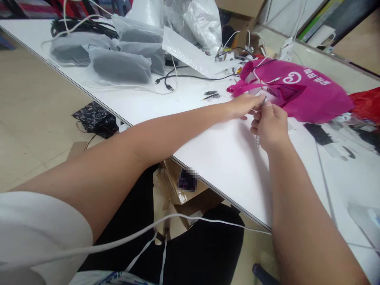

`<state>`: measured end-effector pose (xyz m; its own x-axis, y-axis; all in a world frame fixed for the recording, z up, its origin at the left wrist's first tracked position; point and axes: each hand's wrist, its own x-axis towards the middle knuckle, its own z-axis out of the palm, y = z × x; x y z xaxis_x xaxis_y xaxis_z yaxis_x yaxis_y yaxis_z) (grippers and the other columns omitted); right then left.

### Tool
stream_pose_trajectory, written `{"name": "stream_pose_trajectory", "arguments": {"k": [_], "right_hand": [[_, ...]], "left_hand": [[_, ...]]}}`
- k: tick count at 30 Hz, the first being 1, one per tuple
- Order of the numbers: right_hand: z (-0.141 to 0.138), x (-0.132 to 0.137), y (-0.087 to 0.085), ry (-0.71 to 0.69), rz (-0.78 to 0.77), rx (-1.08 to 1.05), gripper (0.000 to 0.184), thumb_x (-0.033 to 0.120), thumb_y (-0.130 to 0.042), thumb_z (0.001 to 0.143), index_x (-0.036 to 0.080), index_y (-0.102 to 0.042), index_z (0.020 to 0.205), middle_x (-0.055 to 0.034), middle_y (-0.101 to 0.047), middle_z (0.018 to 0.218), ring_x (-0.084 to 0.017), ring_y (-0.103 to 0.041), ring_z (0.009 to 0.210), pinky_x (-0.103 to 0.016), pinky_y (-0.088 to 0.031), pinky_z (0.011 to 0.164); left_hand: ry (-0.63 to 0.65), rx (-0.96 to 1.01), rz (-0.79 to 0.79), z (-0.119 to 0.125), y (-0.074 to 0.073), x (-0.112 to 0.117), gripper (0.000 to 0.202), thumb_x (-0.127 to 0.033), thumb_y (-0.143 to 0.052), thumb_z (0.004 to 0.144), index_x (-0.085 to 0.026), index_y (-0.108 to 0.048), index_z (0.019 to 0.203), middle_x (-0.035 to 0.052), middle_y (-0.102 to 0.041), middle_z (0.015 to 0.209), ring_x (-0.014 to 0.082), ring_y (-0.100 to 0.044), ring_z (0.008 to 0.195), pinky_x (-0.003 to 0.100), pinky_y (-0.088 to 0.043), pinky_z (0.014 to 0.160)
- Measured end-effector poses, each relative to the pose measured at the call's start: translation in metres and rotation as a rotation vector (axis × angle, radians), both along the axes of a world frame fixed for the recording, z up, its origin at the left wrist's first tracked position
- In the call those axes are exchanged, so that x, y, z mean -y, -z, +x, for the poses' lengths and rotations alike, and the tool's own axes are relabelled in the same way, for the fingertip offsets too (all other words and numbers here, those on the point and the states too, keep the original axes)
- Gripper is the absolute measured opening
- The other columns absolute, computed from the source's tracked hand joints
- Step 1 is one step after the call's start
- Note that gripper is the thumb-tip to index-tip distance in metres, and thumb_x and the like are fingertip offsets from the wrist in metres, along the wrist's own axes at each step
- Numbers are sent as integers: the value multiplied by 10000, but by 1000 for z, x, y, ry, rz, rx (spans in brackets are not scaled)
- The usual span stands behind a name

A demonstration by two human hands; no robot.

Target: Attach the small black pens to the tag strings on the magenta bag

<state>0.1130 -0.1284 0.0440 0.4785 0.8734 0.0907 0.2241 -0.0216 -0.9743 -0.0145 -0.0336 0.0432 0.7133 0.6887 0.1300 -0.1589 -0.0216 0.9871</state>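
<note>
My right hand (270, 124) is closed round a slim silvery pen-like thing (263, 101), whose tip sticks up above my fingers and whose lower end shows below my palm. My left hand (245, 106) reaches across the white table (208, 146) and its fingertips meet that tip, pinched together on it. Both hands hover just in front of a pink fabric bag (308, 93) lying on the table. Two small dark pen-like pieces (211, 95) lie on the table to the left of my left hand.
Grey padded pouches (118, 63) and clear plastic bags (192, 23) sit at the far end with black and white cables (172, 79). A red bag (366, 105) lies at the right. A cardboard box (178, 190) sits under the table. A white cord (178, 221) crosses my lap.
</note>
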Motion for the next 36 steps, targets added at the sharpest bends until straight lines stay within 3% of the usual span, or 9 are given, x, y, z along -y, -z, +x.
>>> {"name": "stream_pose_trajectory", "arguments": {"k": [3, 7, 11, 14, 16, 22, 29, 32, 36], "right_hand": [[-3, -5, 5, -30, 29, -111, 440, 576, -851, 1211, 309, -594, 973, 12, -506, 793, -184, -460, 621, -283, -323, 481], [-20, -1, -4, -13, 40, -238, 412, 445, -810, 1254, 277, -619, 930, 34, -495, 748, -131, -328, 580, -215, -257, 453], [-36, 7, -19, -55, -34, -382, 393, 362, -658, 1341, 273, -618, 960, 51, -478, 746, -114, -319, 566, -208, -269, 457], [-35, 12, -25, -154, -126, -382, 426, 494, -759, 1312, 297, -594, 972, 85, -375, 710, -122, -206, 549, -252, -192, 434], [-32, 14, -27, -187, -153, -350, 486, 574, -872, 1242, 312, -567, 969, 99, -316, 681, -131, -147, 548, -286, -136, 427], [-32, 10, -18, -159, -91, -224, 518, 641, -868, 1229, 316, -567, 962, 85, -342, 691, -133, -180, 558, -295, -120, 456], [-28, 1, 2, -76, 14, -61, 545, 649, -754, 1279, 317, -543, 903, 73, -272, 728, -139, -194, 571, -316, -160, 510], [-27, 3, 1, -59, 26, -34, 558, 673, -777, 1256, 318, -543, 896, 77, -262, 732, -138, -175, 574, -312, -144, 510], [-29, 5, -2, -38, 21, -17, 509, 662, -780, 1257, 321, -572, 941, 68, -328, 718, -144, -207, 577, -323, -154, 506]], "left_hand": [[56, 142, -220, 4, 8, 8, 387, -506, -758, 1188, -238, -685, 917, 94, -726, 931, 283, -774, 1043, 442, -643, 999], [40, 157, -295, 2, 7, 8, 269, -404, -863, 1125, -240, -753, 943, 57, -661, 838, 240, -697, 915, 395, -624, 906], [30, 221, -386, 0, 0, 2, 293, -376, -768, 1232, -227, -778, 979, 62, -827, 998, 159, -541, 773, 347, -589, 842], [44, 269, -463, -3, -4, -2, 288, -309, -734, 1259, -223, -754, 985, 58, -909, 1123, 135, -444, 724, 325, -562, 837], [77, 283, -488, -4, -5, -3, 299, -312, -715, 1282, -207, -780, 1010, 63, -911, 1124, 131, -414, 721, 310, -517, 805], [20, 326, -488, 1, -3, 3, 304, -271, -736, 1261, -214, -767, 964, 50, -892, 1062, 156, -500, 790, 345, -511, 887], [31, 316, -435, 0, -2, -1, 281, -281, -740, 1276, -224, -805, 1008, 72, -916, 1092, 221, -777, 1116, 364, -564, 1038], [45, 312, -403, -3, -4, -1, 292, -273, -728, 1292, -207, -789, 1014, 86, -911, 1071, 211, -773, 1156, 373, -555, 1138], [-97, 316, -412, -3, -4, 3, 360, -339, -928, 1195, -245, -730, 909, 72, -864, 972, 221, -731, 1071, 386, -566, 1112]]}}
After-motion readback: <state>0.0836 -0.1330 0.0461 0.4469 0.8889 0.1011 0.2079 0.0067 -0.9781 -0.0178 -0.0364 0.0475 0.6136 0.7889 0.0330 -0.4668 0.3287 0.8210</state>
